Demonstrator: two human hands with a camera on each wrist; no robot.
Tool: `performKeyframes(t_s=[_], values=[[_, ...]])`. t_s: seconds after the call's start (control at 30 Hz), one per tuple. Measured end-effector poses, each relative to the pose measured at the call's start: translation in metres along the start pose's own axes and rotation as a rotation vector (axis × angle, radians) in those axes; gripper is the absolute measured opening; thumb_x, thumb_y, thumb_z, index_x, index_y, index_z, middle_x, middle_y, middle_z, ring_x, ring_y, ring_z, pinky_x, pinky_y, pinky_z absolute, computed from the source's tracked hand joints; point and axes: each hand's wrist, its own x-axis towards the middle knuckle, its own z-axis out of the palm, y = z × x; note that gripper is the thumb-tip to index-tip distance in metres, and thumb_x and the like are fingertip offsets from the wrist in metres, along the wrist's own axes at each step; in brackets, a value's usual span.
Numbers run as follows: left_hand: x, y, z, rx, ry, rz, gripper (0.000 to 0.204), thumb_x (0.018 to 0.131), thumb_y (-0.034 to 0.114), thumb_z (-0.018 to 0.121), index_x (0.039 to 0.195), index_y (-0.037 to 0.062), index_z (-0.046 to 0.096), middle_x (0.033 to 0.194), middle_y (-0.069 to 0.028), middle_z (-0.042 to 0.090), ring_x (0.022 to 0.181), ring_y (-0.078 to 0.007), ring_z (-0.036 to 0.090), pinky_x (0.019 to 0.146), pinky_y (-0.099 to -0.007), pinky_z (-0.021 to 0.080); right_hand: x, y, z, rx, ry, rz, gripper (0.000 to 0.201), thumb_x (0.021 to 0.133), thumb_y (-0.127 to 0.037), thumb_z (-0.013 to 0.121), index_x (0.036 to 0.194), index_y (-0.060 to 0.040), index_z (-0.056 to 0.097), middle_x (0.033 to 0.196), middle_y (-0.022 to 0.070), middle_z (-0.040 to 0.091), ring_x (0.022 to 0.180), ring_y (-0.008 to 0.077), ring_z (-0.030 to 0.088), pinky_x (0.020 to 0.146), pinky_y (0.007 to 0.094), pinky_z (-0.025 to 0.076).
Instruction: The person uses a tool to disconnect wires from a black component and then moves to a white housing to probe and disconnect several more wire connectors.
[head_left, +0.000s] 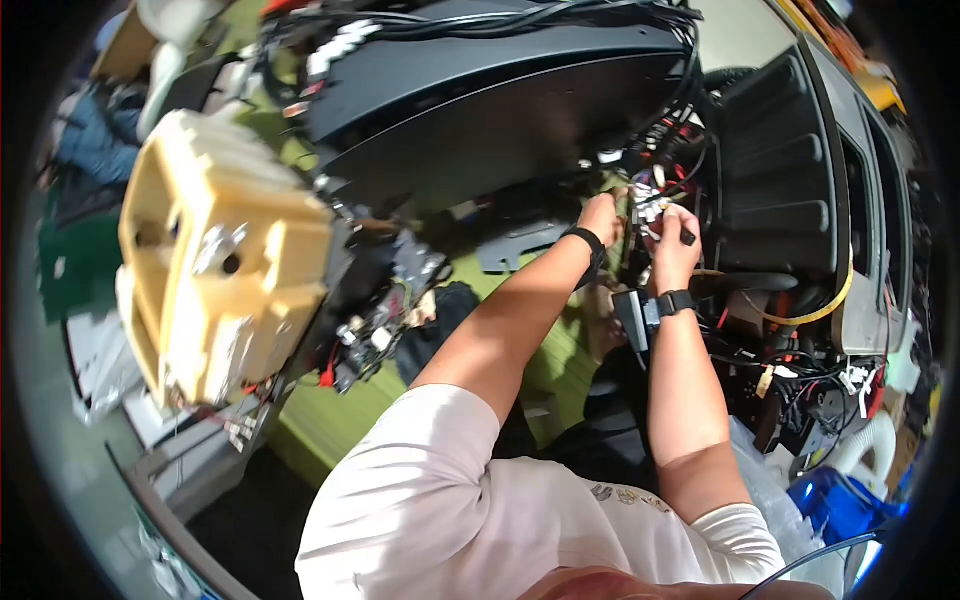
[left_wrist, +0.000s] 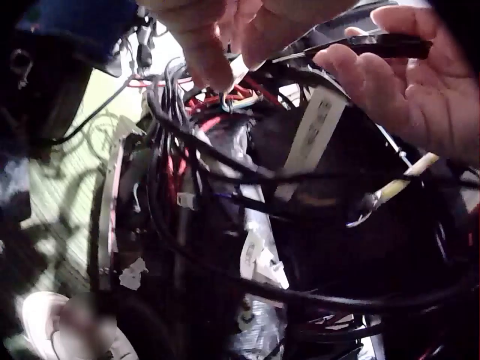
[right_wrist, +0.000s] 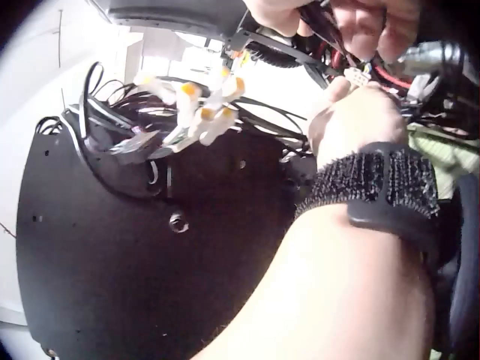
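Observation:
My left hand [head_left: 600, 218] pinches a small white wire connector [left_wrist: 238, 69] with red and other thin wires running from it. Close beside it on the right, my right hand [head_left: 680, 238] holds a slim black-handled tool [left_wrist: 397, 45] whose thin metal end points toward the connector. In the right wrist view the left hand [right_wrist: 360, 124] shows below the right hand [right_wrist: 367, 26], fingertips near the white plug [right_wrist: 358, 75]. Around both hands hangs a bundle of black cables [left_wrist: 169, 112]. A white label [left_wrist: 315, 131] stands out among the wires.
A large dark panel [head_left: 500, 130] stands ahead, with a black ribbed bin-like part [head_left: 775, 160] on the right. At left sits a cream plastic housing [head_left: 240, 250]. White plugs with orange tips [right_wrist: 210, 105] lie on the dark board. Loose cables [head_left: 800, 370] lie at lower right.

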Motion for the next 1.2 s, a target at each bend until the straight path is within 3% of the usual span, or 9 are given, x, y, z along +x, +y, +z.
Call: performKeyframes(t_s=[0.07,0.1,0.33,0.4,0.47,0.6,0.73,0.93,1.2], values=[[-0.033,-0.020,-0.023,-0.194,0.281,0.074,0.041,0.067,0.008,0.063,0.106,-0.0001,0.051,0.098,-0.0169,0.059,0.095,-0.0291,0.056,0.079,-0.0350,0.045,-0.010,0.003,0.008,0.071,-0.119,-0.116,0.013,0.083,-0.020,0.055,0.086,-0.0071,0.053,0.070,-0.0011,0.054,0.058,0.0060,0.051,0.047,0.0199,0.039],[-0.049,-0.032,-0.036,-0.176,0.371,0.097,0.041,0.068,0.006,0.065,0.105,-0.0020,0.050,0.088,-0.0124,0.060,0.082,-0.0228,0.059,0.073,-0.0308,0.047,-0.024,-0.006,0.014,0.064,-0.133,-0.116,0.013,0.083,-0.020,0.055,0.084,-0.0067,0.052,0.068,-0.0009,0.054,0.056,0.0059,0.050,0.047,0.0199,0.038],[-0.207,-0.041,-0.131,-0.477,0.360,0.057,0.034,0.079,0.013,0.060,0.109,-0.0003,0.049,0.092,-0.0037,0.056,0.078,-0.0083,0.052,0.065,-0.0231,0.045,-0.093,-0.016,0.035,0.283,-0.263,0.047,0.016,0.082,-0.023,0.057,0.082,-0.0087,0.050,0.063,0.0008,0.053,0.049,0.0045,0.044,0.043,0.0182,0.035],[-0.277,0.008,-0.151,-0.800,0.406,-0.115,0.034,0.081,0.014,0.058,0.112,0.0025,0.047,0.096,-0.0049,0.056,0.081,-0.0110,0.054,0.066,-0.0231,0.045,-0.109,-0.010,0.043,0.285,-0.327,0.107,0.016,0.081,-0.024,0.058,0.083,-0.0092,0.051,0.062,0.0006,0.053,0.047,0.0040,0.043,0.042,0.0181,0.034],[-0.333,0.017,-0.153,-1.350,0.373,0.000,0.031,0.085,0.015,0.053,0.112,0.0031,0.045,0.098,-0.0071,0.056,0.084,-0.0133,0.056,0.066,-0.0228,0.047,-0.128,-0.007,0.050,0.212,-0.429,0.067,0.015,0.080,-0.023,0.060,0.081,-0.0082,0.054,0.059,-0.0009,0.052,0.045,0.0046,0.043,0.042,0.0186,0.035],[-0.426,0.026,-0.134,-1.171,0.376,0.089,0.026,0.086,0.018,0.051,0.107,0.0034,0.047,0.088,-0.0058,0.056,0.064,-0.0078,0.051,0.048,-0.0169,0.039,-0.178,-0.017,0.055,0.052,-0.696,-0.129,0.016,0.079,-0.022,0.061,0.080,-0.0070,0.055,0.059,-0.0014,0.052,0.048,0.0055,0.044,0.043,0.0216,0.036],[-0.479,-0.004,-0.104,-1.184,0.484,-0.154,0.016,0.086,0.022,0.052,0.081,0.0069,0.051,0.063,0.0009,0.052,0.044,-0.0037,0.040,0.038,-0.0159,0.030,-0.214,-0.034,0.046,0.143,-0.832,-0.034,0.015,0.079,-0.019,0.062,0.081,-0.0059,0.055,0.062,-0.0015,0.052,0.051,0.0051,0.046,0.045,0.0197,0.036],[-0.494,-0.032,-0.076,-0.761,0.640,-0.115,0.027,0.085,0.024,0.053,0.065,0.0102,0.043,0.052,0.0043,0.043,0.040,-0.0020,0.036,0.037,-0.0171,0.029,-0.236,-0.015,0.023,0.029,-0.815,-0.114,0.014,0.077,-0.014,0.063,0.085,-0.0042,0.057,0.067,-0.0014,0.055,0.056,0.0054,0.047,0.051,0.0207,0.040],[-0.494,-0.040,-0.081,-0.904,0.678,-0.062,0.030,0.085,0.024,0.054,0.062,0.0099,0.042,0.052,0.0023,0.045,0.039,-0.0031,0.037,0.036,-0.0167,0.030,-0.222,0.026,0.040,-0.197,-0.768,-0.282,0.018,0.074,-0.015,0.066,0.085,-0.0025,0.060,0.072,0.0025,0.060,0.064,0.0078,0.053,0.062,0.0230,0.044]])
